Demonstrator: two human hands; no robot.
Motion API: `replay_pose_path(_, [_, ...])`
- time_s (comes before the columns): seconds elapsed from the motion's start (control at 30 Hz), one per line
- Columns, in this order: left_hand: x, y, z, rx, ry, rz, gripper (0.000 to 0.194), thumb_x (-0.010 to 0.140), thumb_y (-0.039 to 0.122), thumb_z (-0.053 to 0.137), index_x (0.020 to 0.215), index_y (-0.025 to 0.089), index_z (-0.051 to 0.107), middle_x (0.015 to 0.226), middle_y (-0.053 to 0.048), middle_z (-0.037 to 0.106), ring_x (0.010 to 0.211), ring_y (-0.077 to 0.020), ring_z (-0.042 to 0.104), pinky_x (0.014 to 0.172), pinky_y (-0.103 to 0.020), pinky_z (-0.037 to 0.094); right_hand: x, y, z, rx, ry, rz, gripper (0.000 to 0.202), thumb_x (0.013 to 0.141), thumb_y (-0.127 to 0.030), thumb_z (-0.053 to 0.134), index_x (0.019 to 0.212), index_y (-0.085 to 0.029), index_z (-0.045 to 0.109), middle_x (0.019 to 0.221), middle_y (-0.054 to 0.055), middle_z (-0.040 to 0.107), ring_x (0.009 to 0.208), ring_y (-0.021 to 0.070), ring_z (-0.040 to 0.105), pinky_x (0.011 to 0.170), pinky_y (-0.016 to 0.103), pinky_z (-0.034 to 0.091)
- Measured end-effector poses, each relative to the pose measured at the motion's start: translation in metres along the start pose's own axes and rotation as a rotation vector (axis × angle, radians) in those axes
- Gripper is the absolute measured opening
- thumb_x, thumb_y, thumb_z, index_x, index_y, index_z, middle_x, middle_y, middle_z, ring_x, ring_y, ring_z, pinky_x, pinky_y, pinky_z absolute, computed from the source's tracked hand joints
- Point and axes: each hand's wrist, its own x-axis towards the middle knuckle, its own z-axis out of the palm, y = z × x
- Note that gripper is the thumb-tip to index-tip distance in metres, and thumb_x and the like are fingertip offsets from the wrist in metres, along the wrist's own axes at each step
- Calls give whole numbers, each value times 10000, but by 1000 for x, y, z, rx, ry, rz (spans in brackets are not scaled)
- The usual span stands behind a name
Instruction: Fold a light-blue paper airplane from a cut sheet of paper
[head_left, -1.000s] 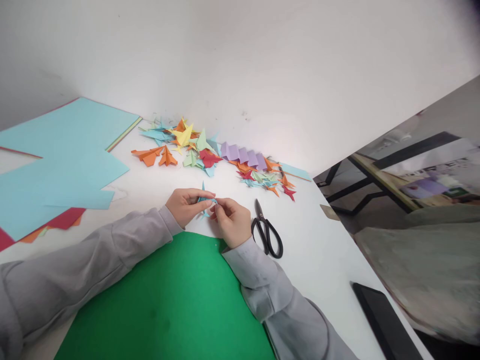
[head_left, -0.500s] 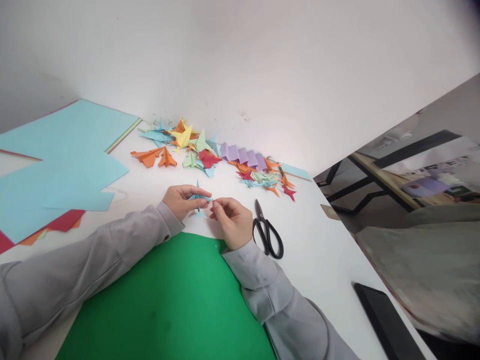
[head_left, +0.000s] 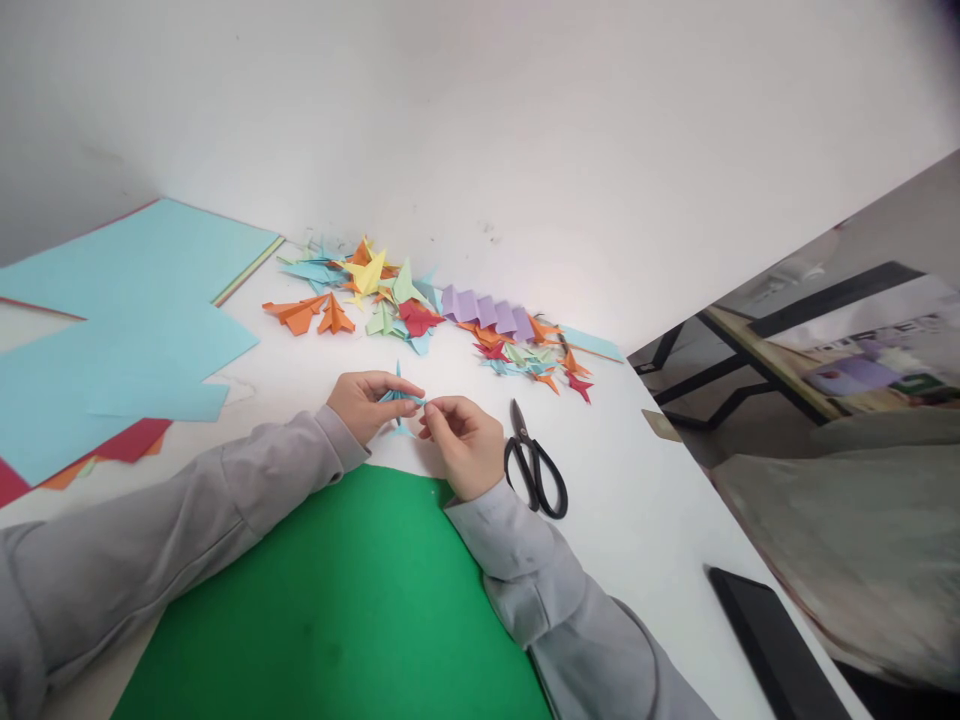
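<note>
Over the white table (head_left: 622, 520), both hands (head_left: 416, 425) pinch a small blue folded paper (head_left: 399, 396).

white table (head_left: 637, 520), folded paper pieces (head_left: 405, 305), black scissors (head_left: 535, 465), green sheet (head_left: 337, 600)

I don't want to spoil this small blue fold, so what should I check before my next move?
1. Left hand steadies the blue folded paper: ok.
2. Right hand has its fingertips at the paper's near-side end: ok.
3. Creases crisp and even: cannot tell, too small and partly hidden by fingers.
4. Scissors on the table, clear of the paper: ok.
5. Finished-looking folded pieces all in one pile: not ok, they lie spread out, with the orange piece left of the red one.
</note>
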Motion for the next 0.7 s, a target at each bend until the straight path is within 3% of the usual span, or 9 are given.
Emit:
replay_pose_path(0.4, [-4, 10, 6, -108, -40, -67, 135, 504, 141, 694, 633, 120, 659, 551, -9, 648, 521, -117, 586, 545, -247, 475, 0, 2, -2, -248, 74, -183, 96, 728, -205, 515, 673, -165, 583, 574, -2, 598, 481, 106, 556, 469, 213, 439])
replay_pose_path(0.7, [-8, 16, 7, -159, -50, -98, 220, 502, 117, 693, 722, 118, 693, 684, -46, 701, 648, -145, 631, 657, -267, 505, 1, 6, -6, -504, 95, -443, 133, 751, -161, 472, 680, -163, 585, 579, 10, 581, 500, 108, 523, 502, 223, 423])
